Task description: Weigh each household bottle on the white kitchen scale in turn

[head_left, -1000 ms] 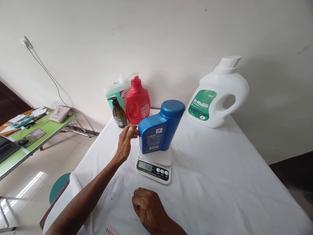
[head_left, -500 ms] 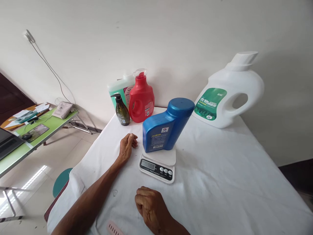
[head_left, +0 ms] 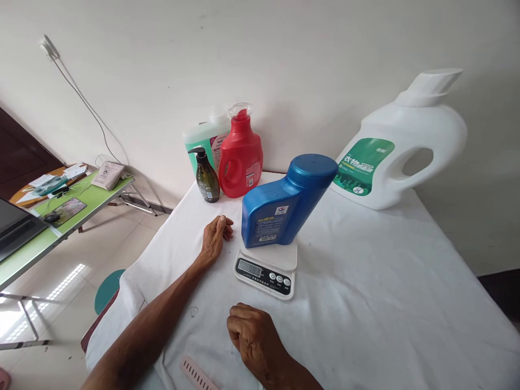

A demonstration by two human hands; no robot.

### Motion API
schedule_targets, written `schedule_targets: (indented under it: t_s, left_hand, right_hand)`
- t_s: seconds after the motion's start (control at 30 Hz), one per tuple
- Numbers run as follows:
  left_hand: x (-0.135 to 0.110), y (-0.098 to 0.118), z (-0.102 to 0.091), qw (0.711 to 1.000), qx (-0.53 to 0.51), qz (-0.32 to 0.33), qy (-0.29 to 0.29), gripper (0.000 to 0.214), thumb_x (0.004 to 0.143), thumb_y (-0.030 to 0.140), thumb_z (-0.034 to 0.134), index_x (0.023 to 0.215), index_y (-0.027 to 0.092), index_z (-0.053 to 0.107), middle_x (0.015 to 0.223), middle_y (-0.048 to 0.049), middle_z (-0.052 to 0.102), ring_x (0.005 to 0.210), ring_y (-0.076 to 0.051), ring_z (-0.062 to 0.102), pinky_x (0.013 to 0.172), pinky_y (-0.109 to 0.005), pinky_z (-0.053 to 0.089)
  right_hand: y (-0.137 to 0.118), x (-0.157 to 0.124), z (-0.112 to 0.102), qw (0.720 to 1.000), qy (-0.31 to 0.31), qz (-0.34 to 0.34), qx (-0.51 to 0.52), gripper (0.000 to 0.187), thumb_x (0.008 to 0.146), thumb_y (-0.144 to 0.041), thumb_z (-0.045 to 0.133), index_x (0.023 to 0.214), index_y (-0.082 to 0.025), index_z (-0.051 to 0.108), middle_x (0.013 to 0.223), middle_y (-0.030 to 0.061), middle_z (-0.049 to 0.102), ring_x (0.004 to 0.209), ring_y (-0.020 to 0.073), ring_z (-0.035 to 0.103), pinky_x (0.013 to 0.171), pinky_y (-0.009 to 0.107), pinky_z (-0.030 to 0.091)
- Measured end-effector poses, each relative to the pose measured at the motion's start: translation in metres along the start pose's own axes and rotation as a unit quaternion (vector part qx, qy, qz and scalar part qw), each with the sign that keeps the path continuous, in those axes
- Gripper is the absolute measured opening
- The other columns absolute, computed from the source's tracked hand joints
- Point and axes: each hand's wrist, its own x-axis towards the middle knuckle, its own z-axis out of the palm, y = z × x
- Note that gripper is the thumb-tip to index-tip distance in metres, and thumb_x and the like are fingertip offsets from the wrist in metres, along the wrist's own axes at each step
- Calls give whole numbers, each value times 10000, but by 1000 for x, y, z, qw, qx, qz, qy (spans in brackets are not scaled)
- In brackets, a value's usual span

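A blue plastic bottle (head_left: 268, 216) with a wide screw cap stands on a white digital kitchen scale (head_left: 266, 276). The scale's small display is lit, but its digits are not clear to me. My left hand (head_left: 214, 237) rests on its side on the white cloth, left of the bottle and apart from it. Its fingers curl loosely inward, with nothing visible in them. In front of the scale, my right hand (head_left: 255, 338) lies closed in a fist on the cloth, touching neither scale nor bottle.
Behind stand a dark pump bottle (head_left: 207, 181), a red jug (head_left: 241, 157) and a green detergent bottle (head_left: 199, 135). A large white jug (head_left: 418, 135) stands at the back right by the wall. A pink strap (head_left: 197, 374) lies near the front. A green table (head_left: 87, 208) is at left.
The view has shifted slightly, so everything sits a little higher and further right. Both hands, the bottle and the scale keep their places relative to each other.
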Motion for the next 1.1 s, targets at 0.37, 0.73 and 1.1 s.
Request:
schedule_targets:
  t_s: [0.37, 0.73, 1.1]
  left_hand:
    - [0, -1, 0, 1000, 7, -2, -3, 646, 925, 764, 431, 865, 157, 644, 712, -37, 617, 606, -144, 595, 600, -288, 474]
    - [0, -2, 0, 1000, 12, 9, -11, 631, 942, 743, 419, 866, 160, 648, 713, -32, 607, 608, -141, 590, 604, -287, 477]
    - [0, 1, 0, 1000, 20, 12, -13, 621, 947, 734, 430, 861, 161, 654, 709, -30, 612, 609, -137, 594, 602, -280, 484]
  right_hand:
    - [-3, 0, -1, 1000, 3, 0, 10, 268, 640, 35, 400, 606, -194, 264, 554, -23, 386, 537, 103, 336, 522, 249, 189]
    - [-3, 1, -2, 1000, -6, 9, 10, 260, 634, 30, 412, 604, -192, 281, 556, -26, 394, 537, 100, 352, 526, 246, 200]
    - [-1, 0, -2, 1000, -20, 20, -5, 262, 640, 23, 424, 594, -193, 282, 559, -24, 403, 545, 101, 359, 534, 253, 206]
